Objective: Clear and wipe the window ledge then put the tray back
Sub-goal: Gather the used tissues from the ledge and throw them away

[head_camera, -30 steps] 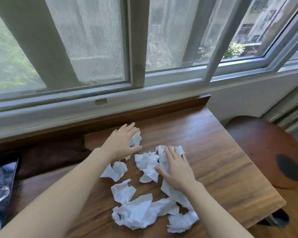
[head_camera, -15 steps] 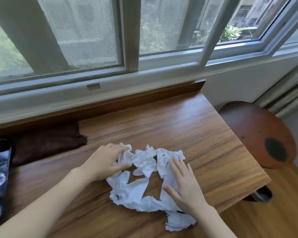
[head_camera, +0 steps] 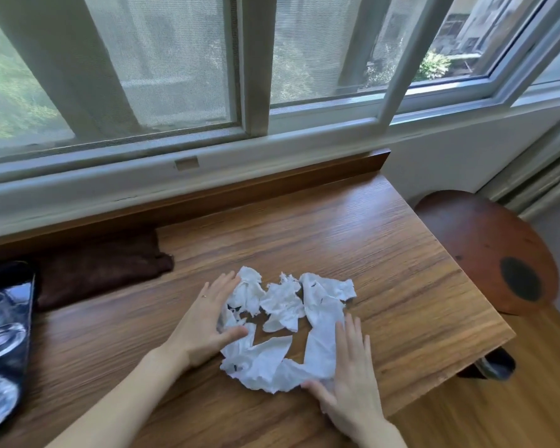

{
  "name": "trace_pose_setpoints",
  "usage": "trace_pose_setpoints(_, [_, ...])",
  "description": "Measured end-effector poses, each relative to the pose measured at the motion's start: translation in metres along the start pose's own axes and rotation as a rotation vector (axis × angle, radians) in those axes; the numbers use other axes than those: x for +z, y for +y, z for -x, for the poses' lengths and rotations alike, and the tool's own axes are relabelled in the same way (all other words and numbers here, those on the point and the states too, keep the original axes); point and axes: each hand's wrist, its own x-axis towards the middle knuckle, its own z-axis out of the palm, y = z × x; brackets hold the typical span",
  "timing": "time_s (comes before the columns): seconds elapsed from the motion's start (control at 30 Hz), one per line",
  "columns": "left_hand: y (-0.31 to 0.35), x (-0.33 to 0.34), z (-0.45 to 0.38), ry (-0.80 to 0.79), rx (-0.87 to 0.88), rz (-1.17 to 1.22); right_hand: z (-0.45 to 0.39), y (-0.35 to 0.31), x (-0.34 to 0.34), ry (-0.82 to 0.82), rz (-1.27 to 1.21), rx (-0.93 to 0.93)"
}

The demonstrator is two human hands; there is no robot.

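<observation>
Several torn, crumpled white paper scraps (head_camera: 285, 321) lie bunched together on the wooden ledge (head_camera: 385, 253) under the window. My left hand (head_camera: 204, 321) lies flat against the left side of the bunch, fingers straight, thumb touching a scrap. On the pile's lower right edge my right hand (head_camera: 349, 383) presses with straight fingers. A dark tray (head_camera: 4, 344) with shiny glass things on it shows at the far left edge, partly cut off.
A dark brown cloth (head_camera: 101, 270) lies at the back left of the ledge, between the tray and the paper. A round wooden stool (head_camera: 485, 250) stands right of the ledge. The ledge's right edge drops off to a wooden floor (head_camera: 514, 412).
The scattered scraps have been swept together into one bunch nearer the front. Both hands slid inward and toward me, and the view shifted so the brown cloth shows in full.
</observation>
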Motion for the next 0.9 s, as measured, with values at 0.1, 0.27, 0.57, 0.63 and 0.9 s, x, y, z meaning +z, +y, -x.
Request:
trace_pose_setpoints(0.1, [0.012, 0.014, -0.001, -0.036, 0.024, -0.059, -0.043, 0.005, -0.005, -0.053, 0.016, -0.095])
trace_pose_setpoints(0.27, [0.040, 0.041, -0.012, 0.024, 0.045, -0.077, -0.100, 0.002, -0.003, -0.203, 0.044, -0.361])
trace_pose_setpoints(0.57, [0.018, 0.068, 0.026, 0.212, -0.197, -0.260, -0.155, 0.041, -0.034, -0.155, -0.171, -0.507])
trace_pose_setpoints(0.63, [0.010, 0.098, 0.040, 0.108, -0.258, -0.319, -0.166, 0.041, -0.028, -0.253, -0.132, -0.522])
trace_pose_setpoints(0.9, [0.071, 0.099, 0.026, 0.259, -0.128, -0.258, -0.140, 0.033, -0.017, -0.390, -0.207, -0.677])
